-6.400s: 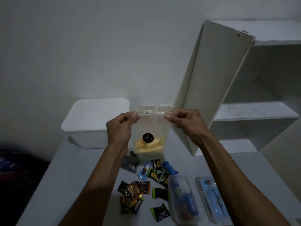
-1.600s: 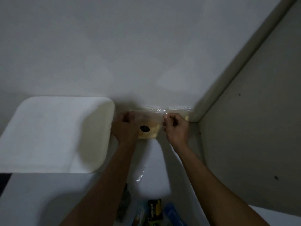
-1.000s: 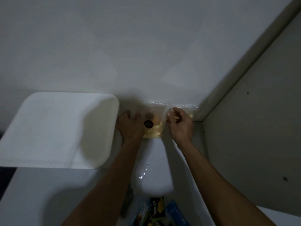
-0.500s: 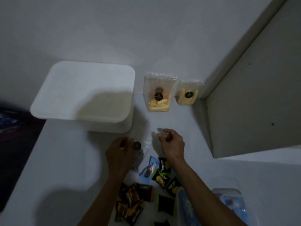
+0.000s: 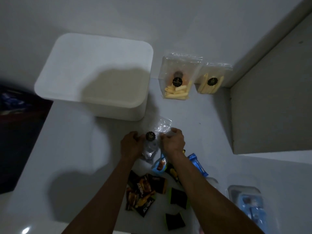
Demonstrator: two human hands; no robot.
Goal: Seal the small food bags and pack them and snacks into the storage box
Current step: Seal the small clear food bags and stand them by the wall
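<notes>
A clear small food bag (image 5: 152, 141) with a round black sticker and dark contents lies on the table. My left hand (image 5: 130, 144) grips its left side and my right hand (image 5: 173, 141) pinches its right side. Two clear bags of yellow sticks, one (image 5: 177, 80) and the other (image 5: 211, 81), lean against the back wall. The white storage box (image 5: 94, 73) stands at the back left with its lid on. Several dark and blue snack packets (image 5: 143, 193) lie near the front under my forearms.
A grey board (image 5: 270, 107) leans upright at the right. Clear plastic tubs (image 5: 248, 205) with blue packets sit at the front right. The table's left edge (image 5: 37, 132) borders a dark area.
Both hands let go of the yellow-stick bag, left it standing at the wall, and came back toward me to take hold of the dark-content bag on the table.
</notes>
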